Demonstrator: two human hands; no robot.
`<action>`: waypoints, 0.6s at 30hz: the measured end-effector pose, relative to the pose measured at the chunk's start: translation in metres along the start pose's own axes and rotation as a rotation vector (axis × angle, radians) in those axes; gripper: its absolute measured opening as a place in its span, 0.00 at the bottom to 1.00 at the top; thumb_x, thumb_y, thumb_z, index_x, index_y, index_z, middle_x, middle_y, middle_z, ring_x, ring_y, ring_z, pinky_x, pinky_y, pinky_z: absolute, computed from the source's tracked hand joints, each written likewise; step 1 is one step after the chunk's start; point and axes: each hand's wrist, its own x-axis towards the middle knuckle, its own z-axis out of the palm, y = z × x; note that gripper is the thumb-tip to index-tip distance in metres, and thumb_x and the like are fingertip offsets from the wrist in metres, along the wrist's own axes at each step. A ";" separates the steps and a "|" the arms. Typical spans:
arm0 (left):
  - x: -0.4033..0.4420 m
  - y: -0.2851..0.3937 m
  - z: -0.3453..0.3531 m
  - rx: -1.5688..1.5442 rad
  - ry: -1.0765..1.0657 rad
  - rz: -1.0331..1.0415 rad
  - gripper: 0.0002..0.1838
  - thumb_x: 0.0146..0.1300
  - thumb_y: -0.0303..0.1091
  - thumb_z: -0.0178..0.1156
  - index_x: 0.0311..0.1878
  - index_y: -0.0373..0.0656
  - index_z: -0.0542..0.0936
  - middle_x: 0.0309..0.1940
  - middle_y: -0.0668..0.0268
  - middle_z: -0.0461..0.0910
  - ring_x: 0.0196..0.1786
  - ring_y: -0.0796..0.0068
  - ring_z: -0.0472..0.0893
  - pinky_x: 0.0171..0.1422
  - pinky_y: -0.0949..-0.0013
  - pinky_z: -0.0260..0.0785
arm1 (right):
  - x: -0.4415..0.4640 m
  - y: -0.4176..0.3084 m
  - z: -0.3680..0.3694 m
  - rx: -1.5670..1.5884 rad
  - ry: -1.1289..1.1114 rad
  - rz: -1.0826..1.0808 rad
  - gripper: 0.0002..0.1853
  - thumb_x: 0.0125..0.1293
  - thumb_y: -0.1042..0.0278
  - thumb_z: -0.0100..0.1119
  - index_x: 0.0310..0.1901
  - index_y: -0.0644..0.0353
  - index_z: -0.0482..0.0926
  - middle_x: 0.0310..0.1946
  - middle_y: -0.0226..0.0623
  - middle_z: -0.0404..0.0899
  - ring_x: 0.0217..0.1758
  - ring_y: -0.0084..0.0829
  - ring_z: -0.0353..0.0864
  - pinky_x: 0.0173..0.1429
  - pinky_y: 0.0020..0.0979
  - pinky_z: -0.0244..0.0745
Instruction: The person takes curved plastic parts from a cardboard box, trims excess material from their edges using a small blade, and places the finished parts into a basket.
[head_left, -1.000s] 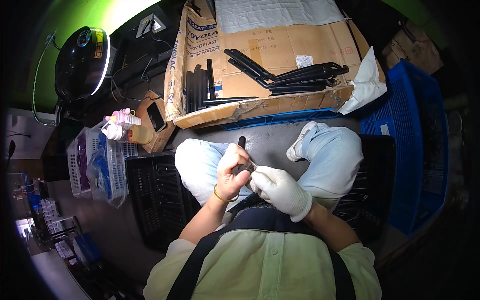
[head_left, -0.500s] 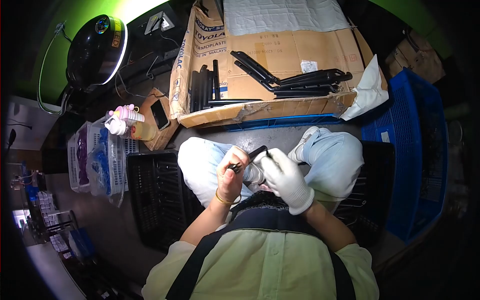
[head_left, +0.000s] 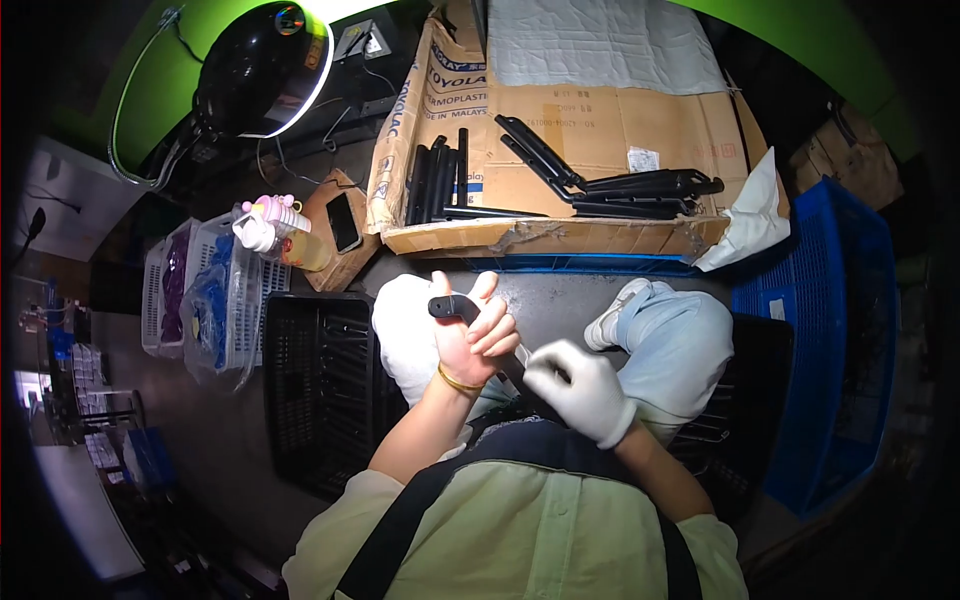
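My left hand is bare, with a yellow bangle at the wrist. Its fingers are wrapped round a black part, whose rounded end with a hole points up and left. The black shaft runs down and right toward my lap. Close beside its lower end is my right hand in a white glove, fingers curled; whether it holds anything is hidden. More black parts lie in a cardboard box in front of me, some in a pile and others along its left side.
Black crates with black parts stand at both sides of my legs. A blue crate is at the right. A lamp, a phone and bottles are at the upper left, near a white basket.
The black part has been turned, so its holed end now faces up from my left hand. My right hand has moved slightly down and right. The whole view has shifted a little.
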 end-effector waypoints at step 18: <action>-0.003 -0.061 -0.037 0.605 0.343 -0.150 0.21 0.75 0.51 0.44 0.53 0.44 0.75 0.48 0.62 0.79 0.51 0.66 0.78 0.58 0.64 0.69 | -0.048 0.033 -0.039 0.155 0.465 0.397 0.15 0.62 0.59 0.65 0.28 0.64 0.79 0.22 0.46 0.76 0.28 0.26 0.77 0.37 0.34 0.73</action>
